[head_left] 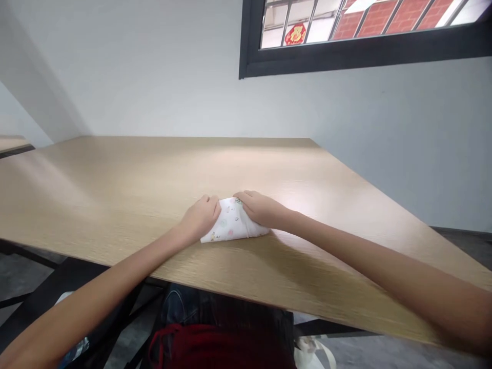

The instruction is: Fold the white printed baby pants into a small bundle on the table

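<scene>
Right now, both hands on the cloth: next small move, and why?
Probably press the fold flat. The small white printed cloth lies folded compact on the light wooden table, with the left hand and right hand resting on its two sides and its far edge slightly raised between them.

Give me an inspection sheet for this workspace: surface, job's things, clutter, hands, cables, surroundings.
Surface: light wood-grain table, smooth, set against a grey wall.
Job's things: small folded white cloth with tiny coloured prints, lying flat near the table's front edge.
Clutter: nothing seen on the tabletop.
Hands: left hand rests on the cloth's left edge, fingers curled onto it; right hand lies on its upper right part. Whether either grip pinches the fabric or only presses it cannot be told.
Cables: nothing seen.
Surroundings: dark-framed window above right; edge of a second table at far left; dark table frame and red fabric below the front edge.
</scene>
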The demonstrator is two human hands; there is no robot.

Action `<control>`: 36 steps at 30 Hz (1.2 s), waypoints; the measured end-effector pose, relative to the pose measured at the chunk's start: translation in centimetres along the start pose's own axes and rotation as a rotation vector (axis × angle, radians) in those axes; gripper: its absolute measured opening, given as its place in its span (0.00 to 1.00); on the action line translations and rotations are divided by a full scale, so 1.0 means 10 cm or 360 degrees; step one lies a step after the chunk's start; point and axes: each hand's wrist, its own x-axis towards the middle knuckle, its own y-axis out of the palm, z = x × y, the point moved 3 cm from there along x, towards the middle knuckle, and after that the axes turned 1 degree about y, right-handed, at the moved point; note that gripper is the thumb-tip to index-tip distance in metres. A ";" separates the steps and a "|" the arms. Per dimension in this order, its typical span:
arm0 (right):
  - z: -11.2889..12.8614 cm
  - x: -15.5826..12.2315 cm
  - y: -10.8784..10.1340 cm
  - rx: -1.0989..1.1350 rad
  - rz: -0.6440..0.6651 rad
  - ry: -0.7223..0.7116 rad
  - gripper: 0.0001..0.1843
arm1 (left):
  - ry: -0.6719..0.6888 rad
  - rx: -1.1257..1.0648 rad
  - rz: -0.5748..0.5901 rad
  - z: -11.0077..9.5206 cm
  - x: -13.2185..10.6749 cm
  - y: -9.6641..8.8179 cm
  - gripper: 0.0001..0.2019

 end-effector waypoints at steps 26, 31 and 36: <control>0.20 -0.67 0.05 0.0194 -0.0343 0.0276 0.36 | -0.0068 -0.0609 0.0196 -0.01 -0.13 -0.17 0.16; -0.03 -0.54 0.04 0.0147 -0.0330 0.0379 0.28 | -0.0120 -0.0710 0.0125 -0.24 -0.73 -0.20 0.14; 0.23 -0.68 0.01 0.0118 -0.0279 0.0221 0.20 | -0.0177 -0.0386 -0.0045 -0.25 -0.96 -0.21 0.14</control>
